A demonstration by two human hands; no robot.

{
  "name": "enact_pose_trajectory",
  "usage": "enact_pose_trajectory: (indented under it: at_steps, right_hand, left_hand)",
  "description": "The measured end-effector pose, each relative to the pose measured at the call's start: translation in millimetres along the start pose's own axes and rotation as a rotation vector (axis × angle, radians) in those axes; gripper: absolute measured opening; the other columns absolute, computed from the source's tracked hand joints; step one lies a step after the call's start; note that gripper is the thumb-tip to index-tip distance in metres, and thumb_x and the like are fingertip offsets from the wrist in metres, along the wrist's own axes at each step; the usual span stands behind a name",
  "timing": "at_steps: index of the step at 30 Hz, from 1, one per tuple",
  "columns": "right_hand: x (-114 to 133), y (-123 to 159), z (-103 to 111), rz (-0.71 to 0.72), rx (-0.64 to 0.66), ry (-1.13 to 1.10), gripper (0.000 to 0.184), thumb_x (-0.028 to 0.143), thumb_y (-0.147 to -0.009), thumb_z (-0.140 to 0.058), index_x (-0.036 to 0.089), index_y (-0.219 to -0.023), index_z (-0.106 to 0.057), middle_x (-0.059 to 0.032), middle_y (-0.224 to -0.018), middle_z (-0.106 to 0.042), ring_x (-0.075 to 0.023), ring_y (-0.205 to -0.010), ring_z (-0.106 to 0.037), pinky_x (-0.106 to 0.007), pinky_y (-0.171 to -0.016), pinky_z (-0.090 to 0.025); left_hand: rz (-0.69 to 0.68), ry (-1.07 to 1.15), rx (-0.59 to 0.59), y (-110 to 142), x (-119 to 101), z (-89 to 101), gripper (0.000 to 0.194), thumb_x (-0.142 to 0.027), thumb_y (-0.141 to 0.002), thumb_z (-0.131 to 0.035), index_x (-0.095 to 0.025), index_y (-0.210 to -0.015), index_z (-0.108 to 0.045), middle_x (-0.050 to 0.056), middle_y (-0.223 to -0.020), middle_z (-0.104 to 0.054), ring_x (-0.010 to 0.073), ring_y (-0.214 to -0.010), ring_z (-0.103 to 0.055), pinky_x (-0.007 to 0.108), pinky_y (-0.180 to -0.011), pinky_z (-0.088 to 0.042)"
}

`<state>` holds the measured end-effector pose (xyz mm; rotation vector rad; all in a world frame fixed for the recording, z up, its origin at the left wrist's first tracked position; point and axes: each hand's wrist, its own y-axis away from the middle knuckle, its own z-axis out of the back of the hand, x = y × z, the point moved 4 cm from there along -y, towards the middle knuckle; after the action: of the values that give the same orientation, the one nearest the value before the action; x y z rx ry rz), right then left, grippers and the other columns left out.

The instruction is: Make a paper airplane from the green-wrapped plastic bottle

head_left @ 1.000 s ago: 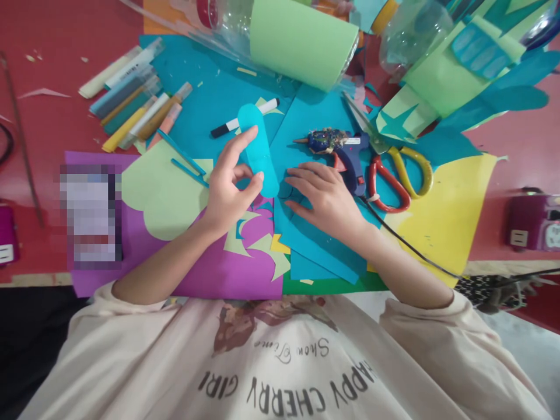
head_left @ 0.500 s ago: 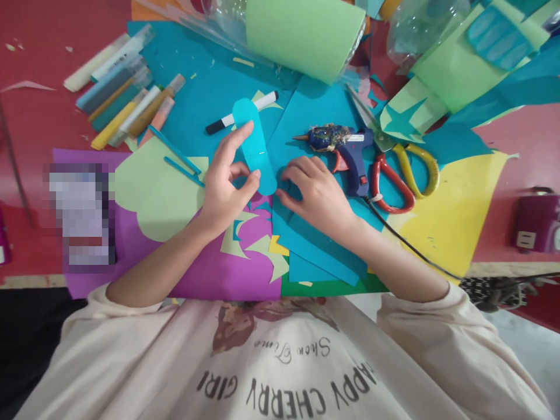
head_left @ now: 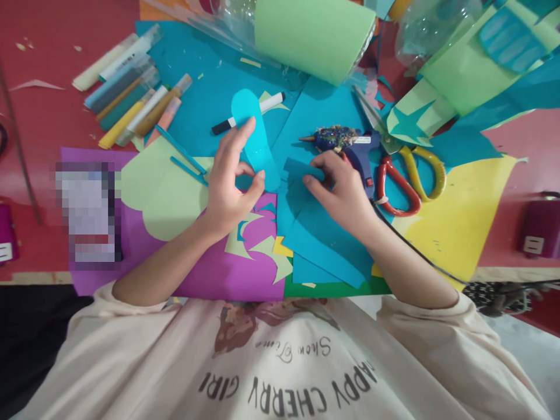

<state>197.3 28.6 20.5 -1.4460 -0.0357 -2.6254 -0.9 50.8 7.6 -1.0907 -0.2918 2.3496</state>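
Note:
In my left hand [head_left: 231,181], thumb and fingers pinch a long light-blue paper cutout [head_left: 256,131] with rounded ends, held tilted above the table. My right hand [head_left: 343,186] is a little to the right, its thumb and fingers closed around the end of a small darker-blue paper piece [head_left: 300,168]. That piece blends with the blue sheets below, so its full outline is unclear. Behind the cutout lies a white marker with black ends [head_left: 272,102]. A blue glue gun [head_left: 336,139] with a crusted nozzle lies just beyond my right hand.
Scissors [head_left: 400,181] with red and yellow handles lie right of the glue gun. Several markers [head_left: 126,87] sit at the upper left, above a phone [head_left: 87,216]. A green-wrapped bottle [head_left: 312,38] lies at the back. Paper scraps [head_left: 262,248] cover the purple sheet [head_left: 192,274].
My right hand has drawn away to the right from the cutout's lower end, with a darker-blue piece now showing at its fingertips. My left hand keeps its pinch; the view has shifted slightly.

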Motion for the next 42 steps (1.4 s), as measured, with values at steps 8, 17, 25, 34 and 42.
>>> enact_pose_trajectory:
  at_steps: [8, 17, 25, 34, 42]
  right_hand:
    - [5.6, 9.4, -16.4, -0.278, 0.113, -0.759, 0.024, 0.019, -0.082, -0.059, 0.025, -0.105, -0.054, 0.0078, -0.062, -0.060, -0.0088, -0.051, -0.056, -0.025, -0.054, -0.046]
    - [12.2, 17.1, -28.9, -0.204, 0.114, -0.964, 0.011, 0.022, -0.085, -0.060, 0.018, -0.087, -0.071, -0.0011, -0.081, -0.075, -0.0113, -0.071, -0.068, -0.025, -0.065, -0.053]
    - [15.5, 21.2, -36.7, -0.227, 0.195, -1.104, 0.011, 0.028, -0.086, -0.067, 0.018, -0.088, -0.072, -0.0005, -0.085, -0.076, -0.0092, -0.068, -0.066, -0.025, -0.065, -0.053]
    - [13.0, 20.8, -38.8, -0.259, 0.205, -1.145, 0.013, 0.031, -0.083, -0.070, 0.018, -0.086, -0.071, -0.0003, -0.085, -0.076, -0.0087, -0.065, -0.066, -0.023, -0.062, -0.051]
    - [11.2, 20.9, -40.5, -0.271, 0.227, -1.141, 0.013, 0.031, -0.085, -0.067, 0.019, -0.089, -0.070, -0.0008, -0.088, -0.076, -0.0085, -0.065, -0.066, -0.023, -0.062, -0.051]
  left_hand:
    - [-0.161, -0.092, 0.048, 2.3, -18.5, -2.2, 0.053, -0.032, -0.100, -0.042, -0.027, -0.149, -0.023, 0.013, -0.145, -0.047, 0.0168, -0.100, -0.068, 0.024, -0.075, -0.060]
    - [-0.164, -0.079, 0.079, 5.1, -21.0, -9.1, 0.060, -0.041, -0.101, -0.036, -0.038, -0.153, -0.006, 0.005, -0.154, -0.038, 0.0261, -0.132, -0.053, 0.031, -0.083, -0.063]
    - [-0.225, -0.069, 0.039, 6.0, -26.2, -8.1, 0.063, -0.035, -0.100, -0.042, -0.035, -0.155, -0.010, 0.006, -0.152, -0.042, 0.0252, -0.134, -0.050, 0.027, -0.086, -0.062]
    - [-0.238, -0.085, 0.064, 5.3, -24.6, -8.8, 0.060, -0.038, -0.101, -0.038, -0.034, -0.154, -0.010, 0.006, -0.149, -0.045, 0.0260, -0.135, -0.049, 0.034, -0.098, -0.058]
    - [-0.321, -0.070, -0.009, 5.0, -27.9, -9.0, 0.063, -0.037, -0.100, -0.042, -0.027, -0.156, -0.016, 0.010, -0.146, -0.049, 0.0268, -0.134, -0.051, 0.036, -0.101, -0.057]
